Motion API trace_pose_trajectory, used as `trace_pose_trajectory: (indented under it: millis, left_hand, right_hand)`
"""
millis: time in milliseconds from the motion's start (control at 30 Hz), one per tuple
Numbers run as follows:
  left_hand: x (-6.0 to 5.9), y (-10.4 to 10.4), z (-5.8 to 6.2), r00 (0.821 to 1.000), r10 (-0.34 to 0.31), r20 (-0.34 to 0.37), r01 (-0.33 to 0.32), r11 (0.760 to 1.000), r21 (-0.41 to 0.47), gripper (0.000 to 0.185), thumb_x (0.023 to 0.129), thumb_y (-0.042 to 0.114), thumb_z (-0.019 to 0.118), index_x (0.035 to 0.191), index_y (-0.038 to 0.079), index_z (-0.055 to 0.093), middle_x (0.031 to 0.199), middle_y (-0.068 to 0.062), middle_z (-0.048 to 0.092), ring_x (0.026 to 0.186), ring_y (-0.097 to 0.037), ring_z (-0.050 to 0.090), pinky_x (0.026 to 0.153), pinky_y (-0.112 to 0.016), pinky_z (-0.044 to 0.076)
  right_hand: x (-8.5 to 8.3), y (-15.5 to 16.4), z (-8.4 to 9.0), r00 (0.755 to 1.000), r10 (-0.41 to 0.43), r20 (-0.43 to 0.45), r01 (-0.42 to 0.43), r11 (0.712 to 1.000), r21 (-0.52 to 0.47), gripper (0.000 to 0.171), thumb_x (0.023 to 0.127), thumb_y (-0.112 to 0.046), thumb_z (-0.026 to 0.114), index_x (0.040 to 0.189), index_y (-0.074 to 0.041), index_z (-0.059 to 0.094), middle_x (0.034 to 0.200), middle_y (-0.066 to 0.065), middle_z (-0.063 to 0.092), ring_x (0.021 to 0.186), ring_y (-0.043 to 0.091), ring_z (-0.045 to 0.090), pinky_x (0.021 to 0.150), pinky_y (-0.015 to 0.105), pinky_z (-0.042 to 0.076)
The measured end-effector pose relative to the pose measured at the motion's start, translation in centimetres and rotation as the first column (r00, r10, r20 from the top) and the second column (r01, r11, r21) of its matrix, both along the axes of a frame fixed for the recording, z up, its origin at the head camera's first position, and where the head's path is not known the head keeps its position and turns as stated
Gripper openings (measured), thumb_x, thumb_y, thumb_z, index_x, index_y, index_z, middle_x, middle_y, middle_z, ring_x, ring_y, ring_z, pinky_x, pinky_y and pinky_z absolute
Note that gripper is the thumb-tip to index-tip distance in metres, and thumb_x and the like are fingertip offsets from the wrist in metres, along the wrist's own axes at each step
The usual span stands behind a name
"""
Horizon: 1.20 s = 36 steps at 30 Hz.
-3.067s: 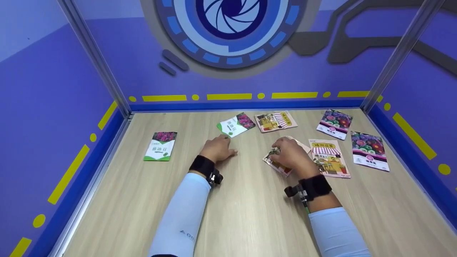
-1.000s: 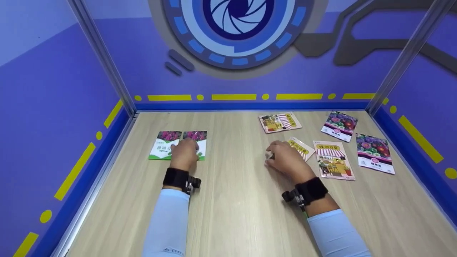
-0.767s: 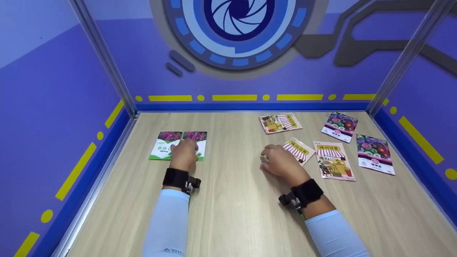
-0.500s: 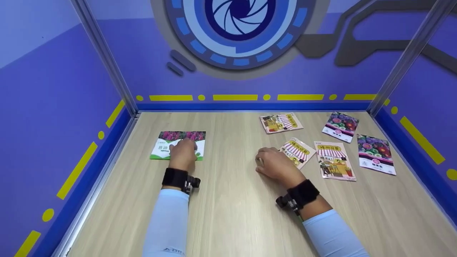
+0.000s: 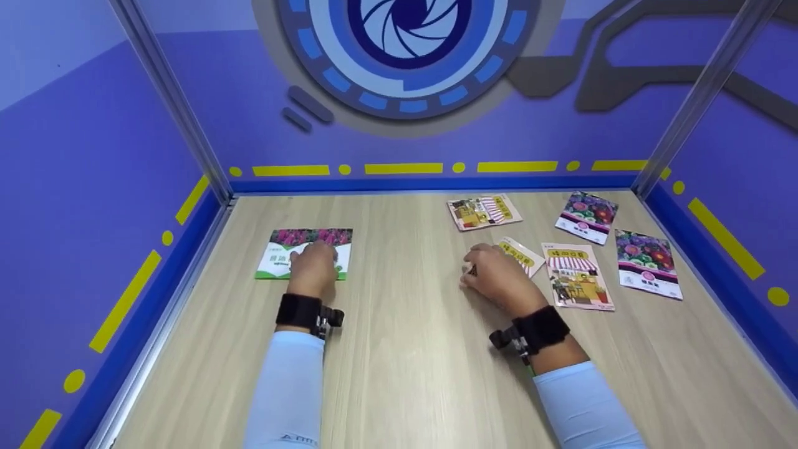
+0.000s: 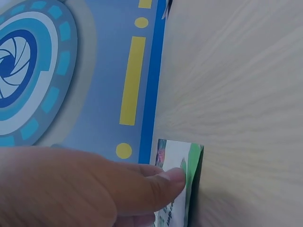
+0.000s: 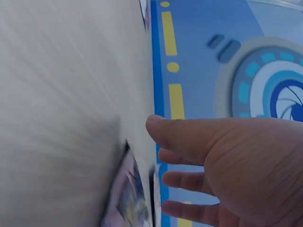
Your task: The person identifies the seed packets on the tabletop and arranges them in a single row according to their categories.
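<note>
My left hand is on a green-and-white seed packet at the left of the table. In the left wrist view, thumb and fingers grip this packet, and its green edge stands slightly off the table. A matching packet lies against its left side, partly under the hand. My right hand hovers over a pink seed packet with a striped awning, hiding much of it. In the right wrist view, the fingers of the right hand are spread and hold nothing; the packet lies below.
Another awning packet lies near the back wall, and one more lies right of my right hand. Two packets with purple and red flowers, a rear one and a front one, lie at the right. Blue walls enclose the wooden table.
My left hand has brought the green-and-white packet from the back middle to the left, closing the gap to its match. The right hand drew left off the awning packet, then came back over it.
</note>
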State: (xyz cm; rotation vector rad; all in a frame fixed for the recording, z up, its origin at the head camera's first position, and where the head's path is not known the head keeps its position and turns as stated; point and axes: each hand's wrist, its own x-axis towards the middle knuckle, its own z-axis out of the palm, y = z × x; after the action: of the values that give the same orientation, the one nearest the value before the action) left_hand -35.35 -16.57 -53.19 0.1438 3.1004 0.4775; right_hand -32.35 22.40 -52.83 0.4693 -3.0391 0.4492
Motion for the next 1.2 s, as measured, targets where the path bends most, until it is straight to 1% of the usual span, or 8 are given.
trace_pose_trajectory:
  millis: [167,300,433,567,700,867,1000,1200]
  left_hand:
    - [-0.1,0.7,0.5,1.000,-0.019,0.011,0.019,1.000,0.014,0.037,0.095,0.016,0.079,0.131,0.006,0.075,0.136,-0.017,0.070,0.129,-0.040,0.064,0.113,-0.065,0.042]
    - [0.0,1.7,0.6,0.998,-0.054,-0.015,0.054,0.997,0.061,0.039,0.097,0.019,0.079,0.134,0.007,0.073,0.147,-0.016,0.065,0.140,-0.039,0.058,0.120,-0.065,0.038]
    - [0.2,3.1,0.7,0.991,-0.116,-0.062,0.121,0.989,0.086,0.036,0.098,0.021,0.078,0.131,0.008,0.075,0.145,-0.014,0.066,0.140,-0.036,0.059,0.118,-0.061,0.044]
    - [0.4,4.3,0.8,0.983,-0.167,-0.073,0.173,0.980,0.094,0.037,0.097,0.023,0.080,0.131,0.008,0.075,0.136,-0.013,0.069,0.132,-0.035,0.064,0.112,-0.052,0.051]
    - [0.5,5.4,0.8,0.977,-0.200,-0.068,0.206,0.973,0.102,0.037,0.097,0.023,0.080,0.131,0.008,0.076,0.134,-0.011,0.071,0.128,-0.034,0.067,0.110,-0.049,0.054]
    - [0.6,6.5,0.7,0.970,-0.236,-0.052,0.239,0.968,0.081,0.038,0.098,0.025,0.080,0.131,0.008,0.076,0.132,-0.009,0.072,0.127,-0.033,0.067,0.112,-0.054,0.050]
    - [0.9,7.9,0.7,0.962,-0.273,-0.017,0.273,0.960,0.064,0.038,0.099,0.027,0.078,0.133,0.010,0.076,0.134,-0.008,0.072,0.129,-0.032,0.067,0.114,-0.056,0.049]
    - [1.8,10.1,0.6,0.930,-0.367,0.030,0.366,0.930,0.035,0.042,0.098,0.031,0.078,0.136,0.015,0.074,0.137,-0.005,0.070,0.131,-0.031,0.065,0.116,-0.061,0.047]
  right_hand:
    - [-0.3,2.8,0.9,0.989,-0.140,0.042,0.139,0.990,0.018,0.045,0.093,-0.032,0.080,0.127,-0.003,0.075,0.127,0.023,0.070,0.115,0.048,0.067,0.096,0.062,0.057]
    - [-0.2,5.0,1.6,0.969,-0.227,0.099,0.221,0.973,0.070,0.034,0.089,-0.030,0.080,0.103,0.000,0.076,0.107,0.024,0.067,0.095,0.044,0.064,0.079,0.059,0.054]
    - [-0.2,6.2,1.9,0.946,-0.267,0.183,0.248,0.961,0.119,0.030,0.082,-0.030,0.082,0.083,-0.002,0.071,0.093,0.019,0.065,0.078,0.034,0.058,0.064,0.049,0.050]
    - [-0.3,6.2,1.7,0.932,-0.255,0.257,0.230,0.965,0.122,0.030,0.081,-0.031,0.084,0.076,-0.006,0.069,0.083,0.011,0.063,0.069,0.027,0.054,0.057,0.041,0.044]
    - [-0.4,5.7,1.2,0.935,-0.237,0.264,0.213,0.970,0.116,0.029,0.081,-0.029,0.084,0.075,-0.008,0.066,0.084,0.010,0.061,0.071,0.026,0.054,0.060,0.040,0.043]
    - [-0.6,4.5,0.5,0.956,-0.200,0.214,0.185,0.979,0.085,0.024,0.080,-0.026,0.083,0.077,-0.009,0.066,0.090,0.010,0.060,0.076,0.028,0.053,0.063,0.041,0.041]
    - [-0.7,3.0,-0.1,0.981,-0.122,0.150,0.115,0.992,0.056,0.018,0.081,-0.021,0.082,0.078,-0.011,0.067,0.087,0.008,0.062,0.075,0.027,0.052,0.061,0.040,0.039]
    - [-0.6,0.0,-0.9,0.995,-0.009,0.097,0.003,0.998,0.062,0.016,0.091,-0.026,0.082,0.091,-0.013,0.073,0.093,0.006,0.070,0.085,0.028,0.058,0.072,0.045,0.049]
